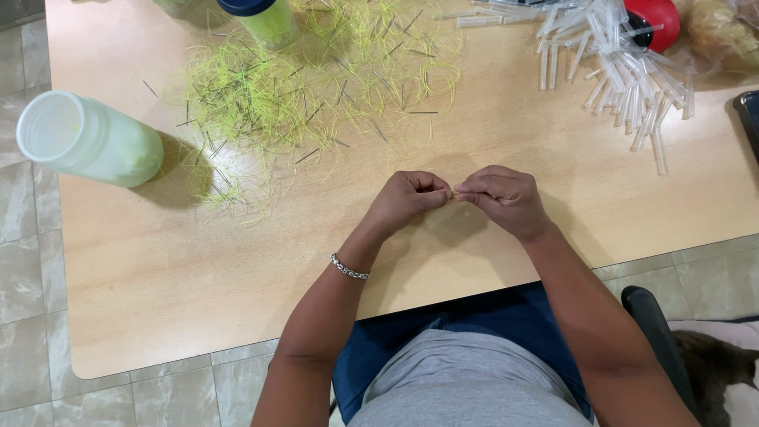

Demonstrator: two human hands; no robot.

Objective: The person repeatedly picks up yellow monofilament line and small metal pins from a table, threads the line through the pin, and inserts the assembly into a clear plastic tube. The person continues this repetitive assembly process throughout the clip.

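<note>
My left hand (407,198) and my right hand (504,198) meet above the wooden table (198,261), fingertips pinched together on one small thin yellow-green piece (453,194). Most of that piece is hidden between the fingers. A silver bracelet (349,268) circles my left wrist. Beyond the hands, a loose heap of yellow-green threads with short dark pins (308,87) spreads over the far middle of the table.
A translucent jar (87,141) lies on its side at the left. A second jar with a dark lid (265,20) stands at the far edge. Several clear plastic tubes (624,71) lie at the far right by a red object (656,20). A dark chair edge (656,324) shows at the lower right.
</note>
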